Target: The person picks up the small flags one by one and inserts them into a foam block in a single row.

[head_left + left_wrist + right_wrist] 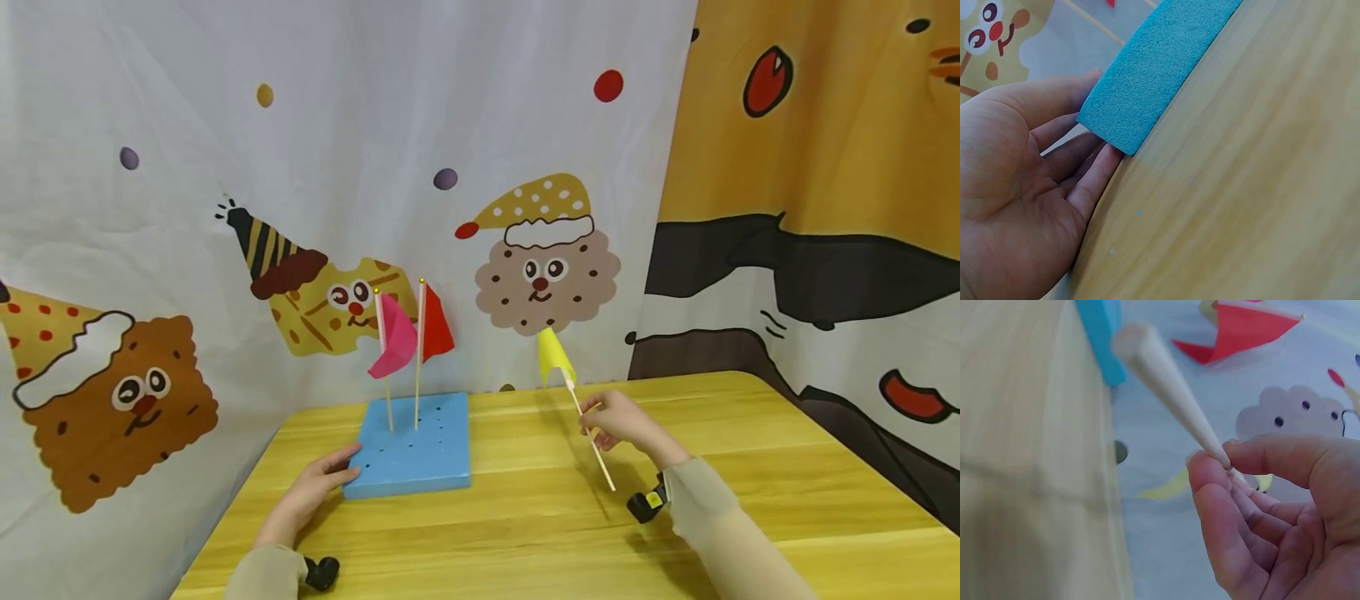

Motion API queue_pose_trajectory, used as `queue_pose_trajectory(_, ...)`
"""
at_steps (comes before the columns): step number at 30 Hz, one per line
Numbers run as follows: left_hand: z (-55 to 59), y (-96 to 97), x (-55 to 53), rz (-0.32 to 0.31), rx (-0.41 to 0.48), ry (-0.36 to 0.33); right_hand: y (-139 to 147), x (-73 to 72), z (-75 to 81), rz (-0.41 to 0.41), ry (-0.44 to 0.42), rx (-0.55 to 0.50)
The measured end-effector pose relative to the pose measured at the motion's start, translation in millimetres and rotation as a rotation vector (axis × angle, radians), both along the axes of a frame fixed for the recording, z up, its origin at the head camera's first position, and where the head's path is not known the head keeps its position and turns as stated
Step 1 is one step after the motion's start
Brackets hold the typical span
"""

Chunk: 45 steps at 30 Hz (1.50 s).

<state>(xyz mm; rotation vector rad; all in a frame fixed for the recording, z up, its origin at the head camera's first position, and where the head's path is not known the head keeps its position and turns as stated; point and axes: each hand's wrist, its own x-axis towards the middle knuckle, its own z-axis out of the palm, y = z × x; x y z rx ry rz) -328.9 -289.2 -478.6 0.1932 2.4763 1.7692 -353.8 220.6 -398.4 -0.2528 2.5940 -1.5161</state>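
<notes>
A blue foam block point(442, 477) lies on the table, with a pink flag point(395, 337) and a red flag point(437, 325) standing in it on thin sticks. My left hand point(318, 483) holds the block's near left corner; in the left wrist view the thumb lies at the top edge and the other fingers point(1094, 178) meet the side. To the block's right, above the table, my right hand point(618, 421) pinches the wooden stick of a yellow flag point(553, 357) between thumb and fingertips. That stick point(1169, 387) slants, its bare lower end toward me.
Small holes point(411, 445) dot the block's top around the two sticks. The wooden table point(525, 533) reaches back to a printed cloth point(360, 125) with cartoon biscuits. Dark wrist cameras point(322, 573) sit at both cuffs.
</notes>
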Motion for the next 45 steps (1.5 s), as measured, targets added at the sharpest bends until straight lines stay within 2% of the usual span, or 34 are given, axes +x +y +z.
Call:
queue_pose_trajectory(4, 0.2, -0.6, 1.6, 0.006, 0.001, -0.004, -9.7, -3.1, 7.9, 0.023, 0.069, -0.039)
queue_pose_trajectory(9, -0.3, -1.0, 2.2, 0.000, 0.008, -0.009, -25.7, -5.1, 12.5, 0.010, 0.147, -0.075)
queue_pose_trajectory(14, -0.7, -1.7, 1.6, -0.004, 0.001, 0.000, -45.3, -8.8, 10.6, -0.005, 0.178, -0.103)
queue_pose_trajectory(20, -1.6, -3.8, -0.6, -0.010, -0.005, 0.022, -74.0, -18.5, 6.1, 0.016, 0.233, -0.183)
queue_pose_trajectory(25, -3.6, -3.8, 0.0, -0.003, 0.002, 0.022, -100.9, -27.1, 2.2, 0.027, 0.250, -0.242)
queue_pose_trajectory(34, -3.3, -0.6, 0.4, 0.030, 0.005, 0.040, -148.7, -44.8, 5.6, 0.073, 0.261, -0.372)
queue_pose_trajectory(41, -3.9, -0.3, 0.5, 0.031, 0.015, 0.052, -180.5, -54.2, 4.5, 0.085, 0.269, -0.380)
queue_pose_trajectory(45, -6.5, -2.7, 0.9, 0.011, -0.002, 0.080, -194.5, -58.1, 3.7, 0.063, 0.302, -0.367)
